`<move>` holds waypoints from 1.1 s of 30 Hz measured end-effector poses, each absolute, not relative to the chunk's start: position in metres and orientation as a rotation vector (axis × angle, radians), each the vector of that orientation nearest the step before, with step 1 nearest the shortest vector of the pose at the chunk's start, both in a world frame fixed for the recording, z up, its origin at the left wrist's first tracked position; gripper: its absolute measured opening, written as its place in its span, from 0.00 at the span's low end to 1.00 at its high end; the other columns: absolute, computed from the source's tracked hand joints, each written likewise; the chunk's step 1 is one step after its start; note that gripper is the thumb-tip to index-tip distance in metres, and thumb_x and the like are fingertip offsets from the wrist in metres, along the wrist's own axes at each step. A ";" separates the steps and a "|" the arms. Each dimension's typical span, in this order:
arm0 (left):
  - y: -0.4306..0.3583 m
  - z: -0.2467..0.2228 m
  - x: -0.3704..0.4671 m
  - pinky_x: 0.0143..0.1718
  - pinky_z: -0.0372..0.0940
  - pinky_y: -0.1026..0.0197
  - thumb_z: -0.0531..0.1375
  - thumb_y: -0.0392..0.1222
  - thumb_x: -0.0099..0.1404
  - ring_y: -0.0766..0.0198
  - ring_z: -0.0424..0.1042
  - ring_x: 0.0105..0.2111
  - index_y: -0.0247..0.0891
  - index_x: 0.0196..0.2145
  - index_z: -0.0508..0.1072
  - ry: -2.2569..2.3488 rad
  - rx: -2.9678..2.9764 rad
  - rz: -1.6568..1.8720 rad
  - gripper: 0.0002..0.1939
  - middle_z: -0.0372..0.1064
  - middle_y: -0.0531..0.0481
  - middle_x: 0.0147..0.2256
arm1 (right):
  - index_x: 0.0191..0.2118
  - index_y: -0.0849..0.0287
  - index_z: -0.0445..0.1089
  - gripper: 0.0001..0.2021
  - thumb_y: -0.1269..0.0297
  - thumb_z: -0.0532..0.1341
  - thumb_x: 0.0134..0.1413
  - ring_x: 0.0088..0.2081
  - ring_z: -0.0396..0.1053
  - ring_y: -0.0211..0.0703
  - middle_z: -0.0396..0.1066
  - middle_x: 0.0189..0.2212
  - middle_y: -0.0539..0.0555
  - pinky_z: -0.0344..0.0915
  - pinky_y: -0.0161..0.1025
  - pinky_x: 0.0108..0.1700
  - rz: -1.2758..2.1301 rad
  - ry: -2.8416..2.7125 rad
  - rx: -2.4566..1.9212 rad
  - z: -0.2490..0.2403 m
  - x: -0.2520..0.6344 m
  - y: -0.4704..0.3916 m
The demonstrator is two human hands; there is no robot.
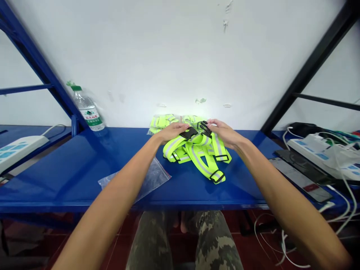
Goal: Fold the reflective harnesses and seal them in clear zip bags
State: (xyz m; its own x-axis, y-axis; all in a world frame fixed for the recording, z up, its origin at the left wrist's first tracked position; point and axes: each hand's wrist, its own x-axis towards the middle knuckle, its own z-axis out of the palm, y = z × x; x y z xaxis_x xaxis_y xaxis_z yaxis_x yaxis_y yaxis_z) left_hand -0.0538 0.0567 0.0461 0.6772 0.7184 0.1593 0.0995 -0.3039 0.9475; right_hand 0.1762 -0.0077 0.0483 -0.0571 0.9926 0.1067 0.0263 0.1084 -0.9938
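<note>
A bright yellow-green reflective vest made of straps [199, 153] lies bunched on the blue table, with grey stripes and black sliders. My left hand [173, 132] pinches one half of its black buckle, the socket half [189, 133]. The pronged buckle half [205, 128] is in the fingers of my right hand [223, 132]. Both halves are held a little above the bundle, apart from each other. Below my left forearm lies a clear plastic bag [154, 178], partly hidden by the arm.
More yellow-green straps in clear bags [163, 120] lie against the wall. A water bottle [90, 110] leans at the back left. Power strips [21, 148] stand on both sides, with phones [300, 178] and white cables at the right edge of the blue table [84, 165].
</note>
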 end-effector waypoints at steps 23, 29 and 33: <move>0.062 0.018 -0.058 0.26 0.66 0.64 0.74 0.51 0.45 0.68 0.69 0.21 0.33 0.26 0.79 0.826 1.320 0.772 0.18 0.73 0.52 0.20 | 0.38 0.59 0.78 0.14 0.62 0.70 0.42 0.45 0.75 0.52 0.79 0.40 0.57 0.69 0.50 0.52 0.594 -1.548 -1.073 -0.001 0.176 -0.004; 0.057 0.020 -0.061 0.21 0.60 0.66 0.75 0.50 0.44 0.71 0.65 0.18 0.34 0.25 0.78 0.837 1.307 0.741 0.18 0.69 0.53 0.18 | 0.38 0.56 0.77 0.11 0.75 0.59 0.53 0.43 0.74 0.48 0.78 0.39 0.57 0.71 0.49 0.47 -0.252 -1.866 -0.847 0.004 0.166 -0.021; 0.062 0.015 -0.063 0.24 0.62 0.66 0.75 0.49 0.43 0.71 0.67 0.21 0.34 0.25 0.79 0.819 1.383 0.756 0.17 0.72 0.52 0.22 | 0.40 0.54 0.74 0.14 0.78 0.56 0.55 0.43 0.71 0.49 0.75 0.40 0.58 0.70 0.51 0.44 -0.456 -1.968 -0.830 0.005 0.160 -0.027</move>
State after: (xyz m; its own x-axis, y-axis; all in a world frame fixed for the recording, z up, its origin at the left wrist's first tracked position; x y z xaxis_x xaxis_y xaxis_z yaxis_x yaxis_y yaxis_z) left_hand -0.0626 0.0621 0.0154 0.5256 0.8491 -0.0524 0.0158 0.0518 0.9985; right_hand 0.1604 -0.0266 0.0053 -0.3481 0.3690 0.8618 0.7103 0.7038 -0.0144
